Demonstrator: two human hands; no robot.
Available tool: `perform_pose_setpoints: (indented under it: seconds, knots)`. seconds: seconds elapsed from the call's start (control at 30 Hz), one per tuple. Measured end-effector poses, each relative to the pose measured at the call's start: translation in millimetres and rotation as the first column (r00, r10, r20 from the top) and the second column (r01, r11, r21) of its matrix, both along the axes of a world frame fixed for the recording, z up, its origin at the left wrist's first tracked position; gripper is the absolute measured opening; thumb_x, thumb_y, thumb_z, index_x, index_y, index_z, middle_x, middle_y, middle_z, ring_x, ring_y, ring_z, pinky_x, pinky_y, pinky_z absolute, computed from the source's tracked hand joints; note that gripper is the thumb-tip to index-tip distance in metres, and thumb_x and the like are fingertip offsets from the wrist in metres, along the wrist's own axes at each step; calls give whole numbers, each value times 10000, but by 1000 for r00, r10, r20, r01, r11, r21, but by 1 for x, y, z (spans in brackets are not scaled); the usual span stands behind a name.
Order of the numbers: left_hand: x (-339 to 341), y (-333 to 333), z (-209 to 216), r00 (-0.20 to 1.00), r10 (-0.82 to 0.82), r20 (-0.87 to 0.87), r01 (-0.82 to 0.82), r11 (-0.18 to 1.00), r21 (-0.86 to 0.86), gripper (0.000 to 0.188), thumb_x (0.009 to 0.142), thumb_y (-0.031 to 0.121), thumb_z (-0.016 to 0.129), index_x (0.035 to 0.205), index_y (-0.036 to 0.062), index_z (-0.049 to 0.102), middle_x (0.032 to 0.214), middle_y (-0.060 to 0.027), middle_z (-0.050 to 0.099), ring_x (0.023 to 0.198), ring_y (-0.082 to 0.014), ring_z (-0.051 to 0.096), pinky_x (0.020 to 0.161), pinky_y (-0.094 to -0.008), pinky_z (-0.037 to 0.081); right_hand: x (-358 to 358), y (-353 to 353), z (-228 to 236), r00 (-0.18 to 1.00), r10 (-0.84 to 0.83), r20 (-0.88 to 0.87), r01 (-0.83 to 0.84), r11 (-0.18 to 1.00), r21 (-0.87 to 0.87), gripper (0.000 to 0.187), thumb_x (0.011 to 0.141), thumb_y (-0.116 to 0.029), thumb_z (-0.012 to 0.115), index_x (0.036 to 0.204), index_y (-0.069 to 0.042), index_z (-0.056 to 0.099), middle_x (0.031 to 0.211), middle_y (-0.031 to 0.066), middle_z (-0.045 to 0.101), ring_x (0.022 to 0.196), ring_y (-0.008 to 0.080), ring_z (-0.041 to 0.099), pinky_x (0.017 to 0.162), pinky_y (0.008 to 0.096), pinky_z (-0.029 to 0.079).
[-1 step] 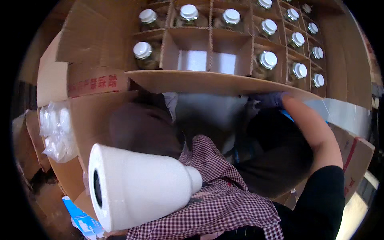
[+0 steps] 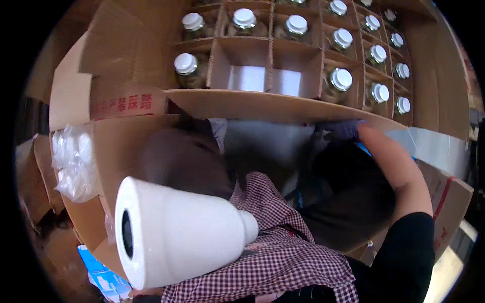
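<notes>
A white, bottle-shaped vessel (image 2: 184,232) lies sideways above my lap. Its narrow neck points right, and a dark round hole shows in its wide left end. At the lower edge beside it, a sliver of skin suggests my left arm or hand; the fingers are hidden. My right hand (image 2: 343,129), in a purple-grey glove, reaches to the near side of an open cardboard box (image 2: 283,105). Its fingers are in shadow, so whether they grip anything is unclear. Glass bottles with white caps (image 2: 341,80) stand in the box's divider cells; two front cells hold none.
Bagged clear-plastic items (image 2: 75,161) sit at the left beside a cardboard flap (image 2: 126,103). A blue-and-white package (image 2: 103,275) lies at the lower left. Another carton (image 2: 452,207) stands at the right. A checked cloth (image 2: 262,257) covers my lap.
The whole view has shifted slightly, so the box and the white vessel appear a little further right. My right hand stays at the box's near side.
</notes>
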State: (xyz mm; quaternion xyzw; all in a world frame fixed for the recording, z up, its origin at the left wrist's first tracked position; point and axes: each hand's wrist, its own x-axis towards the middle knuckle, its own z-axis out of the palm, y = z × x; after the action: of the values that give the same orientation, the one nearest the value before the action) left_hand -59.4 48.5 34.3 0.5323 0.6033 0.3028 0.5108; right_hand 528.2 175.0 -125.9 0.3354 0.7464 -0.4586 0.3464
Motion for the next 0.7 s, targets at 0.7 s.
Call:
perform_pose_setpoints:
  seconds: [0.7]
  knots:
    - [106, 24, -64, 834, -264, 484, 241, 964, 110, 471, 1034, 319, 543, 1399, 23, 534, 1247, -97, 650, 1110, -199, 619, 994, -344, 484, -125, -137, 263, 728, -449, -518, 654, 681, 329, 689, 749, -541, 719, 1235, -58, 650, 1384, 186, 547, 1364, 421, 434, 1143, 527, 316]
